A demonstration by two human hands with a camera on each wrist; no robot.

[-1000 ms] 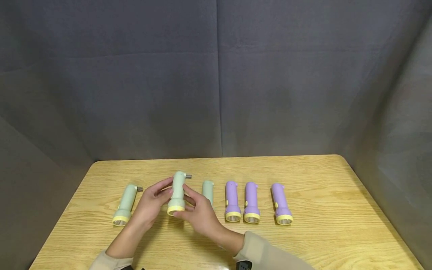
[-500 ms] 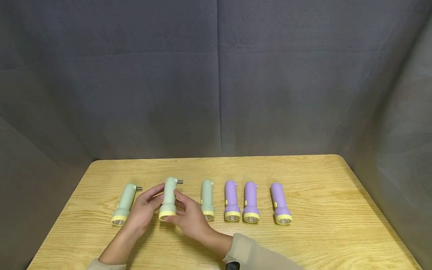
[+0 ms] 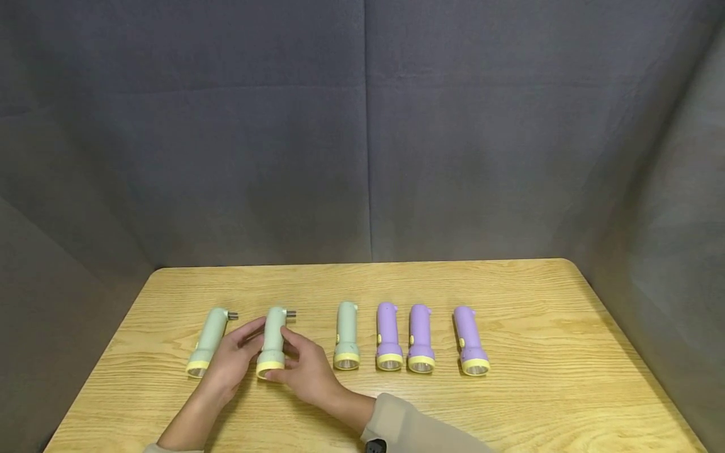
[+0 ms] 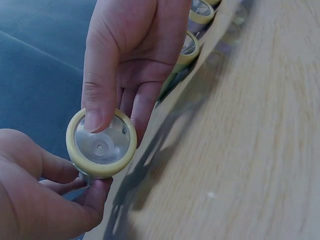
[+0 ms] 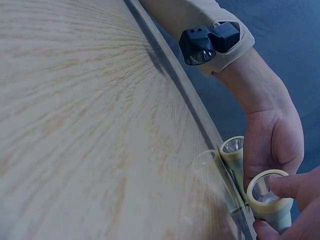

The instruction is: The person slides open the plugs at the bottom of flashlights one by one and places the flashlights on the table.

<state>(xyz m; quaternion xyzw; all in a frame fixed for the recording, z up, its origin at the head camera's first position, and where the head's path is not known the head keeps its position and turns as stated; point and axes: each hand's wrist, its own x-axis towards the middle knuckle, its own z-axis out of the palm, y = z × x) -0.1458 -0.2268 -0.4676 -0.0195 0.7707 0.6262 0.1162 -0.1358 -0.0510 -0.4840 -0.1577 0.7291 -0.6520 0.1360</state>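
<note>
Both of my hands hold a pale green flashlight (image 3: 274, 333) with a yellow rim and metal plug prongs sticking out at its far end. My left hand (image 3: 229, 362) grips the body from the left. From the other side my right hand (image 3: 311, 371) holds it, with the thumb over the lens (image 4: 102, 147). Whether it touches the table cannot be made out. Left of it lies a second green flashlight (image 3: 209, 340), prongs also out. To the right lies a third green flashlight (image 3: 347, 333), no prongs visible.
Three purple flashlights lie further right: one (image 3: 387, 330), a close neighbour (image 3: 420, 333) and one set apart (image 3: 470, 336). All lenses face the person. The wooden table (image 3: 538, 314) ends at a grey curtain (image 3: 362, 157) behind and at the sides.
Both hands have carried the held green flashlight left and down toward the table, closer to the leftmost one. The third green flashlight, partly covered before, now shows fully.
</note>
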